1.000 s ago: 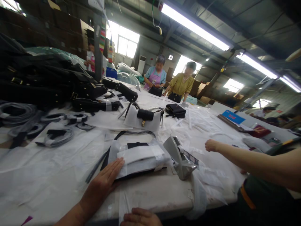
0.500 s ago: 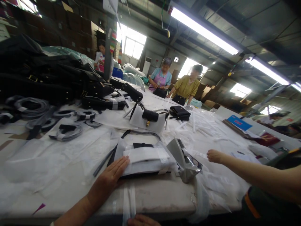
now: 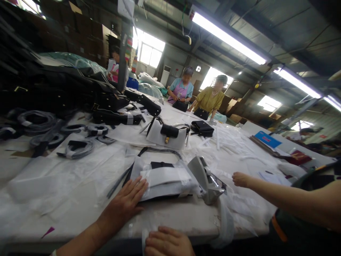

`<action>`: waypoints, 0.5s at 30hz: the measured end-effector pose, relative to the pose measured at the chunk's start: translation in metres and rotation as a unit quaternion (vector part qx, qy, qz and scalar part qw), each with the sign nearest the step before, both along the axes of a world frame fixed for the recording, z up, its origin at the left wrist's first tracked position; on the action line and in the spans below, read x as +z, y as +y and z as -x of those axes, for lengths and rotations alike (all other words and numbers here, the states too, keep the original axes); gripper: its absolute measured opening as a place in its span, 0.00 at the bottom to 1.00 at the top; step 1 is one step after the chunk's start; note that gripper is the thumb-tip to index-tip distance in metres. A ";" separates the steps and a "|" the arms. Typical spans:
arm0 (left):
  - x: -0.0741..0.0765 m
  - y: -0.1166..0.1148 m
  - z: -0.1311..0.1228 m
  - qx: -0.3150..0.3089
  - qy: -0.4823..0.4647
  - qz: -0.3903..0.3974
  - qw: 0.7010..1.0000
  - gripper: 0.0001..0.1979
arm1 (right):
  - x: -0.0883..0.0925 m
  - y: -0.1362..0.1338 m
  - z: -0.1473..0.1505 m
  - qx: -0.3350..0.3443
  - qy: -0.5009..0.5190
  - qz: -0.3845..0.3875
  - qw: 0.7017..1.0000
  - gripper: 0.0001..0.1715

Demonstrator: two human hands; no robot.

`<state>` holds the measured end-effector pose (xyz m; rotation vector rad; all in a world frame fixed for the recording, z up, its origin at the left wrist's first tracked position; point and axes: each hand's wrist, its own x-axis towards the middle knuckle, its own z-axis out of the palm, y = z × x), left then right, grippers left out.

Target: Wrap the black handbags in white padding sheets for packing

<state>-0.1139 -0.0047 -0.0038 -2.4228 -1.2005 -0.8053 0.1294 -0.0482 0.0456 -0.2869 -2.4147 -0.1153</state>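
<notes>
A black handbag (image 3: pixel 162 164) lies in front of me, its front wrapped in white paper (image 3: pixel 165 181), with a dark handle curved behind it. My left hand (image 3: pixel 125 199) rests flat on the bag's lower left corner, fingers stretched over the wrapping. At the table's front edge, below the bag, is my right hand (image 3: pixel 169 241), its fingers folded over a white strip (image 3: pixel 144 241); the thumb is hidden. Just right of the bag stands a grey tape dispenser (image 3: pixel 206 181).
Behind the bag stands another handbag (image 3: pixel 166 135) with a white cover, beside a black bag (image 3: pixel 202 128). Coiled straps (image 3: pixel 78 147) and piled black bags (image 3: pixel 53 89) lie left. A co-worker's arm (image 3: pixel 279 195) reaches in from the right. Two people work across the table (image 3: pixel 183 220).
My right hand has risen at the table edge, so more of it shows, and the strip's hanging length is now mostly covered. The left hand stays on the bag.
</notes>
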 end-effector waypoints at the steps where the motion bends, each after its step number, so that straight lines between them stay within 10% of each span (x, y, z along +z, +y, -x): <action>1: 0.001 -0.001 0.001 0.005 0.009 0.004 1.000 0.31 | 0.015 0.004 0.000 0.000 -0.009 0.010 1.000 0.09; 6: 0.003 -0.005 -0.001 0.032 -0.014 0.028 0.999 0.29 | 0.053 0.024 0.010 0.003 -0.019 0.055 0.998 0.11; 15: -0.007 -0.005 -0.012 0.048 -0.139 0.018 0.989 0.17 | 0.065 0.036 0.026 0.025 -0.049 0.048 0.997 0.11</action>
